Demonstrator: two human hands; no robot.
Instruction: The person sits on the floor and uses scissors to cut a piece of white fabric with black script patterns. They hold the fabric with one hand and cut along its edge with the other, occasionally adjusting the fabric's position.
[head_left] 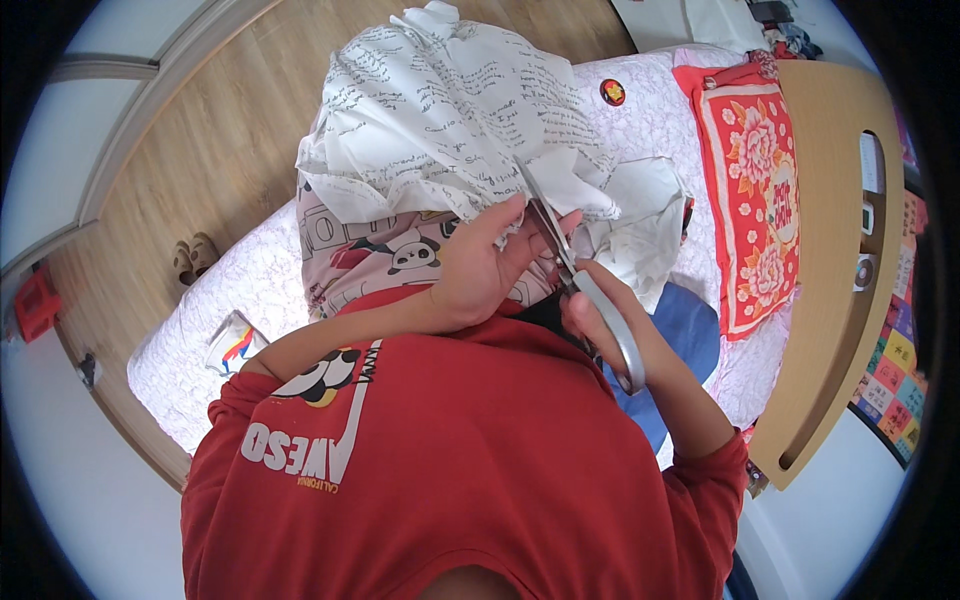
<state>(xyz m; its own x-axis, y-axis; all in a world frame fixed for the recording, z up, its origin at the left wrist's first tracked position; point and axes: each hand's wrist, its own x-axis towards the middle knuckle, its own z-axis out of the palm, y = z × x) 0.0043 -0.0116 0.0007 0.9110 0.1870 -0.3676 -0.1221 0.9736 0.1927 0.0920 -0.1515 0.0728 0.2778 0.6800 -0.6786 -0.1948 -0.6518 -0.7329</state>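
Scissors: the grey-handled scissors (602, 315) are held in front of the body, above the bed (165, 365), inboard of its floor-side edge.
Scissors, long axis: oblique; blade tips point outward to the floor-side edge and somewhat to the person's left, handles back toward the body and the headboard (835, 190) end.
Right hand: the right hand (622, 312) has its fingers closed round the handles.
Left hand: the left hand (482, 262) is at the near edge of the cloth, fingers curled close beside the blades; from where I stand I cannot tell whether they pinch it.
White cloth: the script-printed white cloth (430, 110) lies crumpled over panda-print fabric (405, 255) on the lap, spreading past the bed's floor-side edge; no clear long axis.
Blades: lying over the cloth's near edge; whether cloth sits between them cannot be told.
Step in hand: judged to be cutting or trimming along that edge.
Next move, judged: calls for the edge drawn taut and the left fingers kept off the blade line.
Headboard end: a red floral pillow (745, 200) lies alongside.
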